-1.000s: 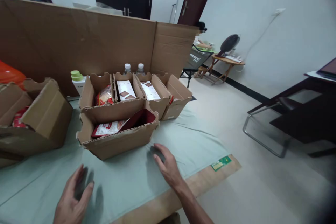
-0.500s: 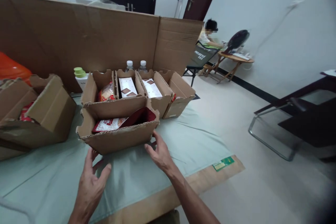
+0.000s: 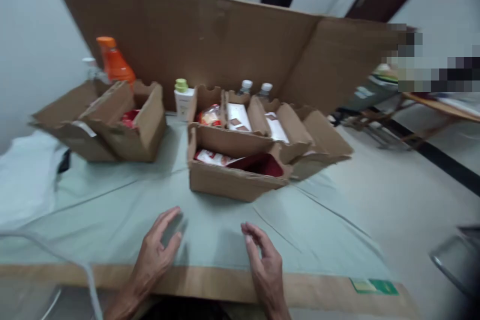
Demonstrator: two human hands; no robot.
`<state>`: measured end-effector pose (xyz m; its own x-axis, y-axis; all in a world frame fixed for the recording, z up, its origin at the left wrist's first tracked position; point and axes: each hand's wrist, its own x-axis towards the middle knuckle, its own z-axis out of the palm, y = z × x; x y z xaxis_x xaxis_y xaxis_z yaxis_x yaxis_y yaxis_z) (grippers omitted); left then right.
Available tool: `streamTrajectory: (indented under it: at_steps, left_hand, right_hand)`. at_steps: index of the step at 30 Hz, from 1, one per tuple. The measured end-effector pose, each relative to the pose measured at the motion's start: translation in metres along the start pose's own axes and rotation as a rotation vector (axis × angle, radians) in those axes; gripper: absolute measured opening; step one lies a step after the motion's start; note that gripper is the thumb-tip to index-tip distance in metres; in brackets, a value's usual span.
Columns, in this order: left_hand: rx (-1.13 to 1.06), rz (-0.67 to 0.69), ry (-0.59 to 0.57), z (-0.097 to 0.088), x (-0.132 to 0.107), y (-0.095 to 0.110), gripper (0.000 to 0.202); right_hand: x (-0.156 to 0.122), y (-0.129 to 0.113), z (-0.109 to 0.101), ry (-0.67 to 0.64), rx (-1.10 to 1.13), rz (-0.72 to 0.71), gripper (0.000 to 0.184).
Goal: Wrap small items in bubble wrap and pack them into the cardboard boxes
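Note:
My left hand point(image 3: 155, 255) hovers open over the pale green cloth point(image 3: 210, 225) near the table's front edge, fingers spread and holding nothing. My right hand point(image 3: 264, 265) is beside it, fingers loosely curled and empty. Just beyond both hands sits a low cardboard box point(image 3: 234, 180) with a red and white packet point(image 3: 217, 158) lying inside. Neither hand touches the box.
Behind stands a row of cardboard boxes point(image 3: 262, 120) with white packets, two water bottles point(image 3: 255, 88) and a white bottle with a green cap point(image 3: 183, 100). A larger open carton point(image 3: 123, 125) and an orange bottle point(image 3: 114, 62) are at left. A tall cardboard sheet point(image 3: 225, 45) backs the table.
Both hands have drawn back from the near box toward the table's front edge. The camera has swung left, so the boxes now sit centre and the left carton is in full view.

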<state>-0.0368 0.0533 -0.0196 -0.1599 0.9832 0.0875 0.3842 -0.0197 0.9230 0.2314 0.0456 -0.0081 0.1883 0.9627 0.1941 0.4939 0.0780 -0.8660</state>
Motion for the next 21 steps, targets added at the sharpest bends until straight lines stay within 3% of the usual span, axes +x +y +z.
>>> streamTrajectory:
  at_steps: [3, 6, 10, 13, 16, 21]
  left_hand:
    - [-0.01, 0.098, 0.009, -0.009, -0.016, 0.015, 0.032]
    - [-0.027, 0.173, 0.035, -0.018, -0.017, 0.023, 0.034]
    - [-0.062, 0.239, 0.171, -0.038, -0.02, 0.011, 0.032]
    - [-0.087, 0.233, 0.222, -0.051, -0.023, -0.008, 0.036]
    - [-0.129, 0.25, 0.178, -0.055, -0.024, -0.023, 0.041]
    - [-0.164, 0.294, 0.239, -0.052, -0.02, -0.027, 0.04]
  right_hand:
    - [-0.004, -0.021, 0.026, -0.152, 0.002, -0.21, 0.02]
    - [0.012, -0.052, 0.054, -0.216, 0.002, -0.381, 0.016]
    - [0.036, -0.096, 0.084, -0.303, 0.003, -0.505, 0.016]
    - [0.049, -0.134, 0.114, -0.457, 0.001, -0.568, 0.017]
    - [0.061, -0.179, 0.17, -0.673, 0.015, -0.693, 0.021]
    - [0.068, -0.249, 0.301, -0.983, -0.045, -0.901, 0.026]
